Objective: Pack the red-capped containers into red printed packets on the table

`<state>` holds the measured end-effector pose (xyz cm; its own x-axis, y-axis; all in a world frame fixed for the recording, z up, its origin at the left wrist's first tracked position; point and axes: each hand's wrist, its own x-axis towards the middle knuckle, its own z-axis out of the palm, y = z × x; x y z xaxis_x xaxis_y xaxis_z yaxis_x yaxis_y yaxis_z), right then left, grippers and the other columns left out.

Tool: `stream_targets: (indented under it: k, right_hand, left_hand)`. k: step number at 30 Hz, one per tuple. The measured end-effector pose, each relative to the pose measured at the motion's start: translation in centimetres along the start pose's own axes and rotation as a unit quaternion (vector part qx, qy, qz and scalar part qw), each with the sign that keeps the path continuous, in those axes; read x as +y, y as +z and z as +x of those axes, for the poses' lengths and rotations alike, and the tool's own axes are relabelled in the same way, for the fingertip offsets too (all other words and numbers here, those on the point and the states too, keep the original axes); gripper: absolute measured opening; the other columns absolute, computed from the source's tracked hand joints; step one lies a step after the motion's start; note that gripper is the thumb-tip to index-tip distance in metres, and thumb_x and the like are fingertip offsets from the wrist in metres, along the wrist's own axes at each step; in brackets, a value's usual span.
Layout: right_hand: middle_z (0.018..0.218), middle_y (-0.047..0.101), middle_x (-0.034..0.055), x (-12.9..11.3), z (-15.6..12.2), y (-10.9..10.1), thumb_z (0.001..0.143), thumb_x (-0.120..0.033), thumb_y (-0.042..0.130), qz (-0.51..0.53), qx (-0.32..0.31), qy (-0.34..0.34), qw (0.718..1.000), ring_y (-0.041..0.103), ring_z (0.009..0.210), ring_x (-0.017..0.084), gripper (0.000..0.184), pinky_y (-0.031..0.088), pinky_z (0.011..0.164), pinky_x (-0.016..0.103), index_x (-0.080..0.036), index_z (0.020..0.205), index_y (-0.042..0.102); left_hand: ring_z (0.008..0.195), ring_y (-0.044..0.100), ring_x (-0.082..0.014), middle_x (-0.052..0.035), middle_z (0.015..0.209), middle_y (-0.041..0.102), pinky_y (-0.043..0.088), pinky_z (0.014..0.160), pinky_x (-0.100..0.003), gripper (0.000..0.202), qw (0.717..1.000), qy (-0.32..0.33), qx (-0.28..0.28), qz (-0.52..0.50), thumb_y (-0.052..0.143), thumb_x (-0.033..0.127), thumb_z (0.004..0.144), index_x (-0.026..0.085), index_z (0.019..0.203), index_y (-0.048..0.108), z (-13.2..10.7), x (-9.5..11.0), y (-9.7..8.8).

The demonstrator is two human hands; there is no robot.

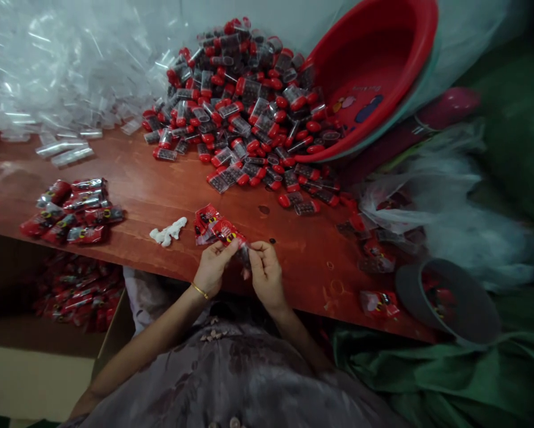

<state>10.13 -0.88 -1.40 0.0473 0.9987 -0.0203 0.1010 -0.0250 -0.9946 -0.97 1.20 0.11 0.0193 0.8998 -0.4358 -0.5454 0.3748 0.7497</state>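
Near the table's front edge, my left hand (pixel 216 267) pinches a small red printed packet (pixel 229 232) between thumb and fingers. My right hand (pixel 267 274) has its fingers closed on the lower end of the same packet, where a dark, clear-walled piece shows in part. Just behind my left hand lie flat red printed wrappers (pixel 203 219), partly covered by the held packet. To their left is a crumpled white scrap (pixel 169 231). A group of filled red packets (pixel 73 214) rests farther left.
Small clear containers with red caps (pixel 249 113) form a heap at the back, beside a tilted red basin (pixel 374 65). Empty clear tubes (pixel 71 71) pile up at back left. A grey bowl (pixel 461 303) stands right. Below the left edge, a carton (pixel 39 336) holds red packets.
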Motion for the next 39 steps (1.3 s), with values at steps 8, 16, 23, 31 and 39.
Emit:
stream_targets:
  k: [8, 16, 23, 31, 39]
  right_hand:
    - [0.053, 0.046, -0.0101, -0.4, 0.5, 0.1, 0.089, -0.041, 0.042, 0.028, -0.019, 0.016, 0.999, 0.044, 0.038, 0.007, 0.019, 0.037, 0.040, 0.019, -0.023, 0.093, 0.041]
    - [0.076, 0.066, -0.0005, 0.1, 0.1, -0.7, 0.084, -0.043, 0.052, 0.041, -0.074, 0.038, 0.996, 0.058, 0.049, 0.009, 0.026, 0.048, 0.054, 0.024, -0.020, 0.097, 0.051]
    - [0.046, 0.050, -0.0088, 1.2, 2.2, 0.7, 0.070, -0.049, 0.063, 0.047, -0.040, 0.062, 0.996, 0.046, 0.036, 0.008, 0.034, 0.038, 0.040, 0.020, -0.022, 0.069, 0.042]
    - [0.084, 0.066, 0.0070, 0.0, 7.4, -0.8, 0.088, -0.042, 0.041, -0.318, -0.016, -0.138, 0.938, 0.058, 0.079, 0.018, 0.030, 0.045, 0.075, 0.031, -0.019, 0.087, 0.059]
    - [0.139, 0.041, 0.0226, 4.1, 12.6, -10.6, 0.087, -0.036, 0.041, -0.562, 0.126, -0.045, 0.816, 0.028, 0.132, 0.040, 0.050, 0.029, 0.100, 0.060, -0.006, 0.126, 0.048]
  left_hand:
    - [0.059, 0.054, -0.0097, -0.0001, 0.063, 0.063, 0.044, 0.063, -0.022, 0.028, 0.995, -0.005, -0.078, 0.065, 0.081, 0.035, 0.054, 0.013, 0.063, 0.066, 0.5, 0.7, -0.7]
    - [0.056, 0.053, -0.0077, -0.0007, 0.065, 0.064, 0.042, 0.059, -0.021, 0.035, 0.999, -0.010, -0.043, 0.022, 0.079, 0.042, 0.057, 0.013, 0.073, 0.068, 0.2, 0.0, -1.0]
    - [0.051, 0.052, -0.0083, 0.0002, 0.056, 0.059, 0.043, 0.056, -0.022, 0.037, 0.993, -0.069, -0.088, 0.027, 0.076, 0.048, 0.059, 0.013, 0.061, 0.063, -0.1, -0.2, -1.4]
    - [0.080, 0.067, -0.0193, -0.0073, 0.082, 0.071, 0.050, 0.078, -0.032, 0.028, 0.996, -0.092, -0.006, 0.004, 0.072, 0.041, 0.068, 0.017, 0.082, 0.066, 1.8, 5.7, -5.0]
    - [0.077, 0.064, -0.0164, -0.0046, 0.079, 0.067, 0.050, 0.070, -0.027, 0.029, 0.963, 0.114, 0.246, 0.014, 0.052, 0.044, 0.083, 0.017, 0.074, 0.059, 5.8, 15.0, -12.4]
